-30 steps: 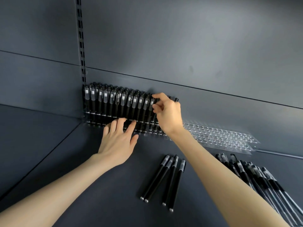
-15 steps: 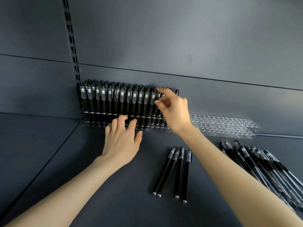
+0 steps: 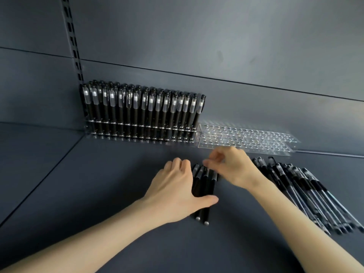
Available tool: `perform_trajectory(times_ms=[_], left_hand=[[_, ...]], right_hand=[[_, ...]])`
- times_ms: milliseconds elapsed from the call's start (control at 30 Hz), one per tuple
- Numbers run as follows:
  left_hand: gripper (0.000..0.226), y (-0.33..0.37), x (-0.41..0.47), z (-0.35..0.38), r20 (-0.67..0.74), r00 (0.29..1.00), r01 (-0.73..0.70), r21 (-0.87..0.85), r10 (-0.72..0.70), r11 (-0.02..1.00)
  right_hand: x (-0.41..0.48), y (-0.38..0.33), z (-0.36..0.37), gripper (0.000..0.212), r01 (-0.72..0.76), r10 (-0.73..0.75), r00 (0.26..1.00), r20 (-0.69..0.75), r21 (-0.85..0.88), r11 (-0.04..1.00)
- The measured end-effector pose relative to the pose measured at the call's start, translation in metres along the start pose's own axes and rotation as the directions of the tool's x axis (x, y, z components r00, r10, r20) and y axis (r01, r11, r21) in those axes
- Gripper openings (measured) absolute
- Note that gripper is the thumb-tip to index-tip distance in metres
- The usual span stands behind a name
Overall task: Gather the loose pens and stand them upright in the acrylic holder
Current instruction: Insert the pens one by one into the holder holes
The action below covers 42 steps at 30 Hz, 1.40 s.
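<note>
A small bunch of loose black pens (image 3: 206,186) lies on the dark shelf in front of me. My left hand (image 3: 173,192) wraps the bunch from the left, with the thumb laid across the barrels. My right hand (image 3: 236,170) comes in from the right, and its curled fingertips pinch at the cap ends; it is blurred. The clear acrylic holder (image 3: 246,138) stands against the back wall. Its left part holds a dense row of upright pens (image 3: 143,109), and its right part shows bare holes.
A large heap of loose black pens (image 3: 307,192) lies to the right of my right forearm. A slotted metal upright (image 3: 72,40) runs up the back wall at the left. The grey wall panel rises directly behind the holder.
My right hand left the last upright pen in the holder and dropped to the bunch on the shelf. My left hand slid from the holder's front edge onto the same bunch.
</note>
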<state>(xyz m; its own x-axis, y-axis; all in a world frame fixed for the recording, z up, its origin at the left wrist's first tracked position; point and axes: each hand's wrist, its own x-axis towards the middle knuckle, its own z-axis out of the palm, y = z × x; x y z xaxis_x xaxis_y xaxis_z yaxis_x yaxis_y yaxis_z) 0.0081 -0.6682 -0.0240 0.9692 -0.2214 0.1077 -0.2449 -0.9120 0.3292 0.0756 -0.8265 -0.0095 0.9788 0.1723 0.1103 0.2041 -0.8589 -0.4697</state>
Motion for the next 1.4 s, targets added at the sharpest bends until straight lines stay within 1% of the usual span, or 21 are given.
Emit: perform_trajectory(times_ms=[67, 200, 267, 333, 400, 533, 633, 700, 767, 800, 867, 900, 967, 1033, 1133, 1200, 1233, 1333, 1400], left_hand=[[0.074, 0.000, 0.003, 0.000, 0.010, 1.000, 0.024, -0.033, -0.024, 0.999], [0.058, -0.006, 0.010, -0.008, 0.083, 0.993, 0.096, -0.105, -0.088, 0.990], [0.047, -0.011, 0.013, -0.010, 0.103, 0.989, 0.117, -0.130, -0.104, 0.985], [0.040, -0.013, 0.015, -0.011, 0.107, 0.988, 0.124, -0.134, -0.110, 0.983], [0.040, -0.014, 0.017, -0.012, 0.120, 0.987, 0.124, -0.107, -0.111, 0.987], [0.029, -0.018, 0.022, -0.014, 0.149, 0.982, 0.135, -0.112, -0.118, 0.984], [0.030, -0.024, 0.023, -0.017, 0.173, 0.980, 0.138, -0.201, -0.104, 0.970], [0.032, -0.028, 0.023, -0.019, 0.183, 0.981, 0.117, -0.256, -0.070, 0.959], [0.031, -0.032, 0.021, -0.021, 0.177, 0.983, 0.105, -0.330, -0.047, 0.938], [0.030, -0.033, 0.020, -0.022, 0.174, 0.984, 0.109, -0.389, -0.044, 0.915], [0.035, -0.035, 0.020, -0.024, 0.180, 0.983, 0.118, -0.545, -0.022, 0.830], [0.036, -0.033, 0.019, -0.025, 0.179, 0.984, 0.115, -0.611, -0.005, 0.783], [0.028, -0.029, 0.017, -0.028, 0.148, 0.988, 0.085, -0.721, 0.032, 0.688], [0.023, -0.025, 0.017, -0.027, 0.099, 0.994, 0.055, -0.802, 0.041, 0.595], [0.021, -0.025, 0.019, -0.027, 0.013, 1.000, 0.017, -0.882, -0.011, 0.471], [0.019, -0.027, 0.022, -0.028, -0.052, 0.997, -0.024, -0.902, -0.054, 0.431], [0.018, -0.028, 0.024, -0.029, -0.082, 0.994, -0.045, -0.905, -0.069, 0.423], [0.017, -0.034, 0.030, -0.032, -0.129, 0.989, -0.090, -0.919, -0.078, 0.385], [0.018, -0.040, 0.035, -0.035, -0.126, 0.989, -0.090, -0.921, -0.072, 0.379]], right_hand=[[-0.003, 0.002, 0.003, 0.022, 0.009, -0.009, 0.999, 0.039, 0.011, 1.000], [-0.004, 0.000, 0.004, 0.017, -0.004, -0.005, 0.999, 0.054, 0.172, 0.985], [-0.004, -0.001, 0.006, 0.017, 0.004, -0.016, 0.998, 0.053, 0.223, 0.975], [-0.003, -0.002, 0.010, 0.018, 0.008, -0.028, 0.998, 0.064, 0.285, 0.958], [-0.003, -0.002, 0.014, 0.020, 0.006, -0.038, 0.996, 0.083, 0.354, 0.935], [-0.004, -0.002, 0.014, 0.026, -0.010, -0.058, 0.992, 0.112, 0.530, 0.848], [-0.007, -0.006, 0.011, 0.030, -0.027, -0.081, 0.989, 0.128, 0.677, 0.736], [-0.008, -0.009, 0.012, 0.032, -0.010, -0.090, 0.991, 0.094, 0.744, 0.668], [-0.009, -0.013, 0.014, 0.034, 0.006, -0.057, 0.998, 0.036, 0.797, 0.604], [-0.009, -0.015, 0.016, 0.035, 0.012, -0.036, 0.999, 0.011, 0.818, 0.576], [-0.009, -0.020, 0.017, 0.036, 0.010, -0.011, 1.000, -0.005, 0.840, 0.542], [-0.009, -0.023, 0.016, 0.033, 0.006, -0.011, 1.000, 0.000, 0.851, 0.525], [-0.008, -0.027, 0.014, 0.020, 0.018, -0.018, 1.000, -0.010, 0.869, 0.495], [-0.005, -0.031, 0.010, 0.014, 0.050, -0.022, 0.999, -0.045, 0.882, 0.469], [0.002, -0.038, 0.004, 0.011, 0.101, -0.053, 0.995, -0.087, 0.912, 0.398], [0.005, -0.043, 0.003, 0.011, 0.137, -0.063, 0.990, -0.123, 0.925, 0.355], [0.006, -0.046, 0.002, 0.012, 0.153, -0.065, 0.988, -0.139, 0.922, 0.356], [0.014, -0.055, -0.002, 0.021, 0.210, -0.061, 0.977, -0.203, 0.886, 0.414], [0.023, -0.062, -0.006, 0.020, 0.241, -0.050, 0.969, -0.244, 0.868, 0.435]])
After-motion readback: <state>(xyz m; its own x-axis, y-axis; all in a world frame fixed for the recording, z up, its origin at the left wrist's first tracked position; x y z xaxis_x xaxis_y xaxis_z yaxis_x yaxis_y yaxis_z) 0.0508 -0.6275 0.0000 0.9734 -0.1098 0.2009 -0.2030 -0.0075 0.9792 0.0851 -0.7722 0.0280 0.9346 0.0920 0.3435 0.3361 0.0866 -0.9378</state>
